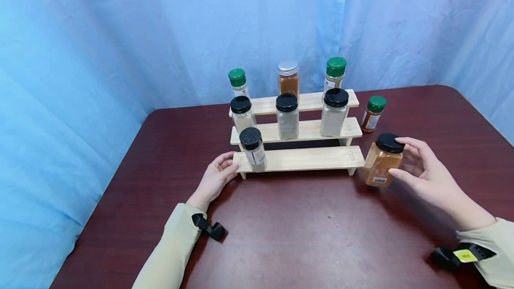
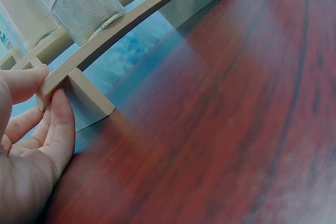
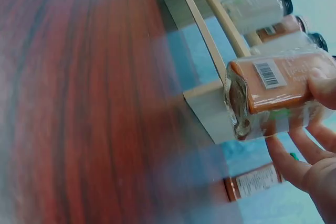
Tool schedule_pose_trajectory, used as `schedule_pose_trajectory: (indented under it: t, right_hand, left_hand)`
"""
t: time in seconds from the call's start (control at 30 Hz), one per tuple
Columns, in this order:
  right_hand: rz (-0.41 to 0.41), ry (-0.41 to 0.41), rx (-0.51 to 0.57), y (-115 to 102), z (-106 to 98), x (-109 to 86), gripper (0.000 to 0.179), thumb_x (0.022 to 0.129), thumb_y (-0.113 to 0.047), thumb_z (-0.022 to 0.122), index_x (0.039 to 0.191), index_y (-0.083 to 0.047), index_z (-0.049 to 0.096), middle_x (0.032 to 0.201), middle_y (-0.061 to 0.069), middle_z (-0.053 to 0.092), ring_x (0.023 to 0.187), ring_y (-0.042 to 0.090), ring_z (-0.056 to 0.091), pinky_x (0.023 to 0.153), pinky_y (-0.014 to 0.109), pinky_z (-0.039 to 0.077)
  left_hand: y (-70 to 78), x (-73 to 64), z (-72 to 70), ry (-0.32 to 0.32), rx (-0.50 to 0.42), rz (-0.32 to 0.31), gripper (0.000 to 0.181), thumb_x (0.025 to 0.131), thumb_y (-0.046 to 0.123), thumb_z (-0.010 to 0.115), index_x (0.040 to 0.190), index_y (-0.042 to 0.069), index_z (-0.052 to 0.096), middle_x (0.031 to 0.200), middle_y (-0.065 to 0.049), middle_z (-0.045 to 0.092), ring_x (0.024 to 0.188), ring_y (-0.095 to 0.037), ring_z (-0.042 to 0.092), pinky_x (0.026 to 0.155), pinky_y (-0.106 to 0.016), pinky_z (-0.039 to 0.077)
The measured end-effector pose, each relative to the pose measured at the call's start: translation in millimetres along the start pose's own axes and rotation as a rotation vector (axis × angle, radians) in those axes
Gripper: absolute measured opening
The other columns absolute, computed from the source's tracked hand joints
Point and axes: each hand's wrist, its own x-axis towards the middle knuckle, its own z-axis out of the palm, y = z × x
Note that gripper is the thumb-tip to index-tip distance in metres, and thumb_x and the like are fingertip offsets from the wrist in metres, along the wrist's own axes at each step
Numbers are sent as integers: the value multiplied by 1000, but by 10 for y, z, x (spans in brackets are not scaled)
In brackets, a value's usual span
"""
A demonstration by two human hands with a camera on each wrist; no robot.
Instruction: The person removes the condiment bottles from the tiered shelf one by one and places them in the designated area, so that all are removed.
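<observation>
In the head view, my right hand (image 1: 425, 177) grips a square clear jar of orange-brown spice (image 1: 383, 164) with a black lid, just off the right end of the lowest shelf. The right wrist view shows the jar's base and barcode, with thumb and fingers on opposite sides. My left hand (image 1: 217, 175) pinches the left end of the lowest board of a three-step wooden rack (image 1: 305, 158). In the left wrist view, the thumb lies on top of that board and fingers are beneath. A black-capped shaker bottle (image 1: 254, 150) stands near that end.
On the middle step stand three black-lidded jars (image 1: 287, 117). The top step holds two green-capped bottles (image 1: 335, 72) and a silver-lidded jar (image 1: 288, 77). A small green-capped bottle (image 1: 373, 114) stands on the dark red table (image 1: 281, 235), right of the rack. Blue curtains (image 1: 201, 35) hang behind.
</observation>
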Motion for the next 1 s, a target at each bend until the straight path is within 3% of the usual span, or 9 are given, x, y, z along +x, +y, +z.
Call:
schedule_pose_trajectory:
  t: [0.23, 0.47, 0.67, 0.87, 0.93, 1.0]
  right_hand:
    - [42, 26, -72, 115, -136, 41, 72, 78, 22, 61, 140, -2, 34, 113, -24, 50, 96, -19, 53, 76, 1, 42]
    - [169, 98, -182, 360, -317, 115, 75, 82, 13, 63, 145, -11, 31, 107, -29, 43, 91, -24, 47, 72, -3, 38]
    - [294, 153, -195, 607, -471, 184, 73, 87, 0, 63, 146, -22, 27, 106, -29, 38, 94, -24, 42, 71, -4, 36]
    - [360, 184, -312, 928, -617, 279, 69, 91, -18, 61, 146, -34, 22, 116, -21, 37, 105, -19, 40, 69, -5, 35]
    - [361, 188, -319, 980, -656, 315, 69, 91, -19, 61, 146, -36, 22, 119, -13, 40, 106, -18, 41, 68, -4, 35]
    - [363, 186, -308, 961, -676, 362, 70, 91, -18, 61, 146, -35, 21, 117, -16, 39, 104, -18, 41, 68, -4, 36]
  left_hand:
    - [27, -7, -5, -4, 2, 16, 49, 95, -5, 47, 141, -6, 29, 90, 8, 57, 79, -1, 58, 74, -17, 50]
    - [30, -12, 6, -5, 3, 11, 49, 95, -5, 46, 141, -6, 29, 90, 8, 57, 80, -1, 58, 74, -17, 50]
    - [16, -9, 5, 4, 1, 4, 49, 95, -6, 47, 141, -6, 30, 91, 6, 57, 81, -2, 59, 74, -17, 50]
    - [4, -8, 14, 2, -12, -2, 48, 95, -6, 46, 140, -6, 30, 89, 7, 58, 79, -1, 59, 73, -17, 50]
    - [3, -8, 14, 0, -12, -1, 48, 95, -6, 46, 140, -6, 30, 89, 8, 58, 79, -1, 59, 73, -17, 50]
    - [5, -9, 13, 1, -16, 2, 48, 94, -7, 46, 140, -6, 31, 89, 8, 58, 80, -1, 59, 73, -17, 50]
